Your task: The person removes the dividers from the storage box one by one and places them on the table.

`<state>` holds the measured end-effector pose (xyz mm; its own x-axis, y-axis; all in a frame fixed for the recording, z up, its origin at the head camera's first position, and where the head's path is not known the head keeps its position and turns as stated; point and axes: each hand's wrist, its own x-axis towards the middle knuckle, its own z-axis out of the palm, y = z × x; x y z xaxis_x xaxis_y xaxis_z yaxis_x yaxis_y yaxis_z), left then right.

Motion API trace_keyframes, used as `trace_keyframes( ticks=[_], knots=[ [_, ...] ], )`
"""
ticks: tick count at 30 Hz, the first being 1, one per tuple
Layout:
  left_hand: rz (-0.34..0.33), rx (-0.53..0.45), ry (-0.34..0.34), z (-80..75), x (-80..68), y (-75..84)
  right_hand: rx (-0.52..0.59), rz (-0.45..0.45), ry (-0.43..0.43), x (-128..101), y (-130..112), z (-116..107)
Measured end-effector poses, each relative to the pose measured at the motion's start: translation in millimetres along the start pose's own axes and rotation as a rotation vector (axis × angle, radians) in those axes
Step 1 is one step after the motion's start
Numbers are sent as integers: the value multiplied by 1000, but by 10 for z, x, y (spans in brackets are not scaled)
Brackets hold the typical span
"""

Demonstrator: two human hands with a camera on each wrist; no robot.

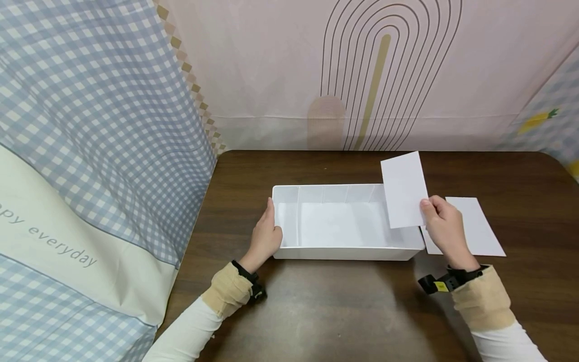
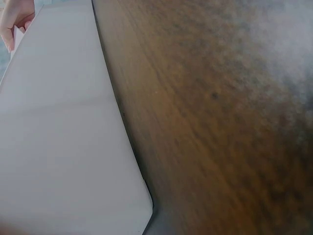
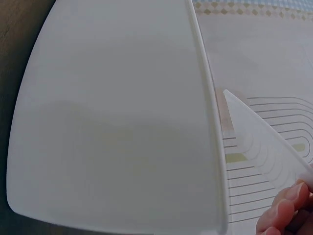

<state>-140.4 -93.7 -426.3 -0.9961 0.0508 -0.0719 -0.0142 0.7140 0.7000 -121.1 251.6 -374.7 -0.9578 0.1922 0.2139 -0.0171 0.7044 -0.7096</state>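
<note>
A long white open-topped box point(image 1: 344, 254) stands on the table. Its far wall has vertical ridges, and a thin white partition point(image 1: 298, 216) crosses it near the left end. My left hand point(image 1: 264, 234) rests against the box's left end, fingers straight along the outer wall and thumb by the near corner. Between thumb and fingers, my right hand point(image 1: 445, 226) pinches the lower right edge of a flat white rectangular panel point(image 1: 404, 188). That panel is raised and tilted over the box's right end, hiding part of it. In the right wrist view the box's outer side point(image 3: 117, 117) fills much of the picture.
More white flat panels point(image 1: 479, 229) lie on the brown wooden table point(image 1: 344, 311) right of the box, partly behind my right hand. A patterned cloth point(image 1: 271, 75) hangs along the table's far edge, and a blue checked cloth point(image 1: 113, 125) hangs at the left.
</note>
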Motion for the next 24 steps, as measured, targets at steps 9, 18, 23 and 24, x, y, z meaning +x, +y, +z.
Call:
trace_keyframes(
  ticks=[9,18,23,24],
  knots=[
    [-7,6,-2,-2,0,3,-13,35,5,22,103,-32],
    [-9,0,-7,-2,0,-1,-26,49,10,37,184,-89],
    [-9,-3,-8,1,6,-6,-46,55,14,32,224,-127],
    [-8,-3,-7,2,7,-6,-46,56,16,32,236,-133]
  ],
)
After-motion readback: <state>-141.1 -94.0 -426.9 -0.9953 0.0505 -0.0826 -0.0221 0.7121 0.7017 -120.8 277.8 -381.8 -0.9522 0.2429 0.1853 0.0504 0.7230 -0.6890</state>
